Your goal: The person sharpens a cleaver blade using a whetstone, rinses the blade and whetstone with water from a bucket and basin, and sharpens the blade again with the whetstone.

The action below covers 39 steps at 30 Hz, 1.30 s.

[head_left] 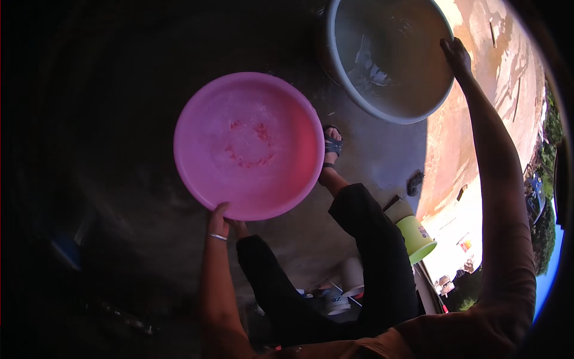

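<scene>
A wide pink basin point(248, 146) with reddish marks on its inner bottom is held out at the centre left. My left hand point(219, 221), with a bracelet on its wrist, grips its lower rim, thumb over the edge. At the upper right is a large grey basin point(394, 60), which looks to hold some liquid with bright reflections. My right hand point(457, 58) is closed on its right rim. The two basins are apart. Beneath the pink basin, the inside of my left hand's grip is hidden.
My sandalled foot point(333, 143) stands on dark ground between the basins. Near my legs are a lime-green bucket point(415, 239), a white tub point(351, 276) and a small labelled bucket point(336, 302). A dark object point(414, 182) lies on the ground. Sunlit ground point(502, 78) spreads at right.
</scene>
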Tool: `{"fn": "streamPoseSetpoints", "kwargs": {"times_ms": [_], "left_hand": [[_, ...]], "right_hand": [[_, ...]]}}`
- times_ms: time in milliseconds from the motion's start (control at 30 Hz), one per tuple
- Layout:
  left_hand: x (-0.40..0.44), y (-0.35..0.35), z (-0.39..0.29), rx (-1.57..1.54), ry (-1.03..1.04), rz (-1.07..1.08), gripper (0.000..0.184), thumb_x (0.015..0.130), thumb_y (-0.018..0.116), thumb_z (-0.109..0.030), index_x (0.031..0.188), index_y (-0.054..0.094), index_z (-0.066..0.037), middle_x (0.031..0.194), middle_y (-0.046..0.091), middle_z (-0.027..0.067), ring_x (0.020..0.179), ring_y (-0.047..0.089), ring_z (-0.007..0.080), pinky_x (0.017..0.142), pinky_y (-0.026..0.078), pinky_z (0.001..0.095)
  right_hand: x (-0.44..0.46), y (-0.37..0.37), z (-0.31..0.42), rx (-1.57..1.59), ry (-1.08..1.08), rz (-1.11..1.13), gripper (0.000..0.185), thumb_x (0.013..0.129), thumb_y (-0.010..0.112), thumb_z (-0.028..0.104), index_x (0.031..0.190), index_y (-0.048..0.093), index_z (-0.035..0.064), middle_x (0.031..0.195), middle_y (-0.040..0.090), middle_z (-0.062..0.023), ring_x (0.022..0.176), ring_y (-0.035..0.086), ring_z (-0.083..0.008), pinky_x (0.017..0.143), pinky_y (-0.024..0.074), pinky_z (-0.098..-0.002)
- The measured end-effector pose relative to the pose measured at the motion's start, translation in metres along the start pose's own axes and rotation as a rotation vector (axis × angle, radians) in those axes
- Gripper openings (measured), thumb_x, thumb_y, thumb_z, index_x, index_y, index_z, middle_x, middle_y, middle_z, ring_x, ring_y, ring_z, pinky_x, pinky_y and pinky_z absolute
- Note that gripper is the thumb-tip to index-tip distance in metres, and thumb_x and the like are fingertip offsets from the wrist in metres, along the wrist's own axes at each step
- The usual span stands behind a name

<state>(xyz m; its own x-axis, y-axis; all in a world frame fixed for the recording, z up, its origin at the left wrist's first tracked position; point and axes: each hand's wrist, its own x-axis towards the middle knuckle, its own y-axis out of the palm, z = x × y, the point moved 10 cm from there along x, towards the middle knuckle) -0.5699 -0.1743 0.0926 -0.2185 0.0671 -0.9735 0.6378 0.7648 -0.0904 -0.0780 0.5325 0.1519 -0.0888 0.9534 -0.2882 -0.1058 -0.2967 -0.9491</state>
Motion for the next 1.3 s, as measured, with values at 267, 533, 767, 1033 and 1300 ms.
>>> {"fn": "streamPoseSetpoints", "kwargs": {"times_ms": [267, 533, 767, 1033, 1300], "left_hand": [[-0.075, 0.023, 0.002, 0.087, 0.003, 0.033, 0.031, 0.075, 0.064, -0.017, 0.100, 0.056, 0.000, 0.070, 0.058, 0.0112, 0.046, 0.054, 0.0254, 0.040, 0.043, 0.0349], [-0.097, 0.071, -0.014, 0.295, 0.095, 0.140, 0.040, 0.074, 0.060, -0.005, 0.112, 0.051, 0.004, 0.088, 0.060, 0.0140, 0.064, 0.061, 0.0275, 0.047, 0.050, 0.0380], [-0.118, 0.097, -0.032, 0.667, 0.181, 0.300, 0.044, 0.072, 0.059, -0.004, 0.115, 0.049, 0.004, 0.092, 0.058, 0.0128, 0.067, 0.060, 0.0232, 0.044, 0.047, 0.0347], [-0.172, 0.149, 0.031, 1.032, 0.049, 0.474, 0.038, 0.079, 0.063, -0.014, 0.112, 0.050, 0.002, 0.090, 0.059, 0.0100, 0.067, 0.059, 0.0178, 0.048, 0.048, 0.0323], [-0.189, 0.178, 0.078, 1.100, 0.276, 0.374, 0.026, 0.088, 0.064, -0.034, 0.089, 0.056, -0.009, 0.079, 0.060, 0.0042, 0.062, 0.055, 0.0114, 0.058, 0.048, 0.0287]], "right_hand": [[-0.222, -0.033, 0.089, 0.274, -0.120, 0.155, 0.048, 0.087, 0.061, 0.037, 0.122, 0.054, 0.0043, 0.116, 0.059, -0.0196, 0.110, 0.056, -0.0321, 0.095, 0.0439, -0.0396], [-0.487, 0.133, 0.145, 1.319, 0.569, 0.590, 0.064, 0.077, 0.072, 0.035, 0.128, 0.050, 0.0033, 0.116, 0.059, -0.0186, 0.112, 0.055, -0.0261, 0.097, 0.0427, -0.0346], [-0.642, 0.151, 0.130, 1.670, 1.028, 0.276, 0.044, 0.074, 0.062, 0.008, 0.116, 0.057, -0.0043, 0.101, 0.064, -0.0135, 0.093, 0.062, -0.0213, 0.084, 0.0492, -0.0331], [-0.792, 0.158, 0.122, 1.922, 1.337, -0.084, 0.041, 0.071, 0.060, 0.008, 0.109, 0.058, -0.0067, 0.095, 0.064, -0.0124, 0.086, 0.062, -0.0202, 0.078, 0.0495, -0.0306], [-0.921, 0.213, 0.046, 1.992, 1.466, -0.396, 0.031, 0.070, 0.059, 0.004, 0.098, 0.060, -0.0095, 0.086, 0.064, -0.0112, 0.077, 0.061, -0.0195, 0.071, 0.0496, -0.0316]]}}
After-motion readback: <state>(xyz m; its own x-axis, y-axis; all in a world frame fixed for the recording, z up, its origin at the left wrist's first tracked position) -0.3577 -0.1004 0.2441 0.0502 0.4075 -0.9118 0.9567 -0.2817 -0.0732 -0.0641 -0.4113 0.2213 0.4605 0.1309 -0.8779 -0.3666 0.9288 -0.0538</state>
